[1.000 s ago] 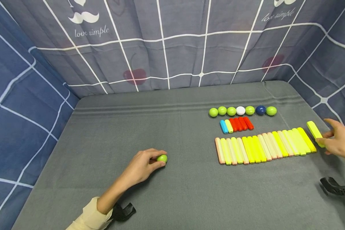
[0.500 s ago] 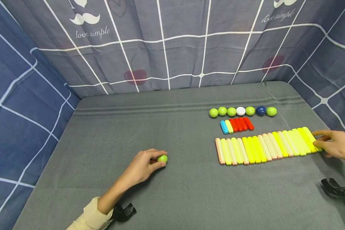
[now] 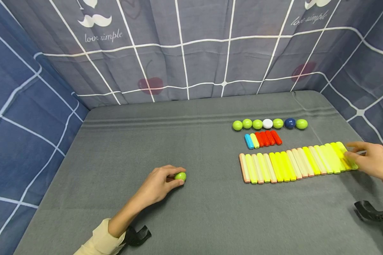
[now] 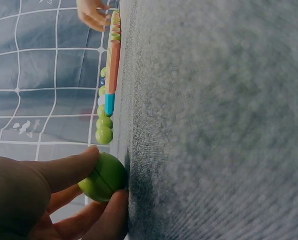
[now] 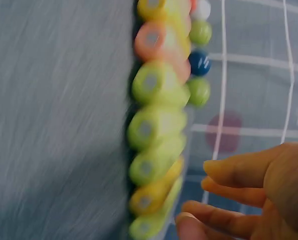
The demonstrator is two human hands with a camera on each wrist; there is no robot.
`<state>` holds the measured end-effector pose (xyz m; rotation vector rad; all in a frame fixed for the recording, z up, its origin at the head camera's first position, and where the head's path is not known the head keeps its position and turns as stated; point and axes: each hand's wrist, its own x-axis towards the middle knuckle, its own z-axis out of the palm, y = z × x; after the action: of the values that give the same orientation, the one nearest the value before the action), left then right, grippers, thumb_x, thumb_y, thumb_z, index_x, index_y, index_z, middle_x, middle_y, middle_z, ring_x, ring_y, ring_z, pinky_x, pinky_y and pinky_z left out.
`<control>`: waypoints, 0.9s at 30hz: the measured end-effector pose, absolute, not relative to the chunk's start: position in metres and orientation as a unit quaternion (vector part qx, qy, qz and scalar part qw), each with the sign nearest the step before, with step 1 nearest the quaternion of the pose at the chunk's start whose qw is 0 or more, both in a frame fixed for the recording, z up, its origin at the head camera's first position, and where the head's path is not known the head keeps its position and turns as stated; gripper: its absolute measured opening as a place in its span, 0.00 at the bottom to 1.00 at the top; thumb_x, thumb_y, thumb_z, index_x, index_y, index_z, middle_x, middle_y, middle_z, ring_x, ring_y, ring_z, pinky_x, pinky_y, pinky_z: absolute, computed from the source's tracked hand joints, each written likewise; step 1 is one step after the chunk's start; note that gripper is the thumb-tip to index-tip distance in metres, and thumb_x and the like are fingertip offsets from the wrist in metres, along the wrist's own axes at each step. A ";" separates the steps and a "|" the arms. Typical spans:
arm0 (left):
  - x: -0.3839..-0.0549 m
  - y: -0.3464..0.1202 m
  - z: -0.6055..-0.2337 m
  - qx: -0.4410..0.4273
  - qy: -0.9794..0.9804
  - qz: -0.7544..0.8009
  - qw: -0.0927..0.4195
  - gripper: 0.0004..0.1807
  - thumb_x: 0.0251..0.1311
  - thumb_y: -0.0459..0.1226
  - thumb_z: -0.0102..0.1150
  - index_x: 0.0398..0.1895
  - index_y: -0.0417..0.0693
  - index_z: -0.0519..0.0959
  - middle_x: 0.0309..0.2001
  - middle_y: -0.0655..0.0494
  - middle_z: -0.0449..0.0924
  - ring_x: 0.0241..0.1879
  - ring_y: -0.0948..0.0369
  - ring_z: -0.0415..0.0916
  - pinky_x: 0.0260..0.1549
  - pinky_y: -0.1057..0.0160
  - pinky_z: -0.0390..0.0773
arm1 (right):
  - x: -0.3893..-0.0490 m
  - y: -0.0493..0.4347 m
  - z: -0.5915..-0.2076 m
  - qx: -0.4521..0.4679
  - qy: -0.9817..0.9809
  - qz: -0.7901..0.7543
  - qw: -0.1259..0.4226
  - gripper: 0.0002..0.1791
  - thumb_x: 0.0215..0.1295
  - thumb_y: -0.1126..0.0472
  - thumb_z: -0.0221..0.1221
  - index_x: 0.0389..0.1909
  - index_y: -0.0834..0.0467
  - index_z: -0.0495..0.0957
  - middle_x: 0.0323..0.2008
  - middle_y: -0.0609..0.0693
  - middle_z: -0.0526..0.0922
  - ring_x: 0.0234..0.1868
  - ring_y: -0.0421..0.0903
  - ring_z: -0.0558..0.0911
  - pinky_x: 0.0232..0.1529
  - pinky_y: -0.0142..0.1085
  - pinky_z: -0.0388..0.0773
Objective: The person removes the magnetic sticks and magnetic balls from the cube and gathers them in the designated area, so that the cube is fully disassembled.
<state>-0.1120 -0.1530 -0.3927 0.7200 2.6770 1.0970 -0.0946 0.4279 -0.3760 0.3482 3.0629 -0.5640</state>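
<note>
On the left of the head view, my left hand (image 3: pixel 161 182) pinches a green ball (image 4: pixel 104 177) between thumb and fingers, low at the cloth. At the far right, my right hand (image 3: pixel 371 159) hovers beside the end of a long row of yellow and pinkish sticks (image 3: pixel 293 164). Its fingers are loosely bent, and the right wrist view shows them apart from the row's last yellow stick (image 5: pixel 146 227). Behind the long row lies a short row of small sticks: one blue stick (image 3: pixel 249 141), one pale yellow stick (image 3: pixel 254 140) and several red sticks (image 3: pixel 268 137).
Behind the short sticks runs a line of balls: several green balls (image 3: pixel 257 124), a white ball (image 3: pixel 267 123) and a dark blue ball (image 3: pixel 289 123). Grey cloth (image 3: pixel 131 141) covers the table. Checked curtains (image 3: pixel 204 63) enclose the back and sides.
My right hand has brought the last yellow stick leftward against the row's end, then let go and drawn slightly off it. My left hand has stayed still with the green ball.
</note>
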 end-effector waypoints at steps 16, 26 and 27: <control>-0.112 -0.151 -0.392 0.231 0.896 0.369 0.084 0.19 0.61 0.36 0.67 0.56 0.44 0.82 0.45 0.57 0.82 0.38 0.66 0.77 0.38 0.64 0.78 | -0.096 0.239 -0.360 -0.230 0.923 -0.307 0.000 0.17 0.67 0.59 0.64 0.55 0.57 0.82 0.31 0.42 0.74 0.25 0.35 0.75 0.27 0.32 0.72; -0.123 -0.144 -0.395 0.220 0.883 0.406 0.078 0.20 0.60 0.36 0.68 0.55 0.43 0.82 0.43 0.55 0.83 0.36 0.63 0.77 0.37 0.63 0.78 | -0.099 0.208 -0.379 -0.258 0.936 -0.241 0.005 0.19 0.60 0.59 0.70 0.52 0.60 0.84 0.27 0.41 0.68 0.25 0.36 0.65 0.24 0.30 0.64; -0.126 -0.139 -0.395 0.208 0.880 0.421 0.076 0.21 0.59 0.36 0.69 0.56 0.42 0.81 0.44 0.53 0.83 0.38 0.62 0.78 0.38 0.62 0.79 | -0.100 0.208 -0.379 -0.257 0.936 -0.242 0.005 0.19 0.60 0.60 0.70 0.52 0.60 0.84 0.27 0.41 0.68 0.25 0.36 0.65 0.24 0.30 0.64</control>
<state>-0.1260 -0.1393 -0.3947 0.6229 2.6376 1.2608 -0.0996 0.2080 -0.3792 -0.8043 2.9304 -0.7583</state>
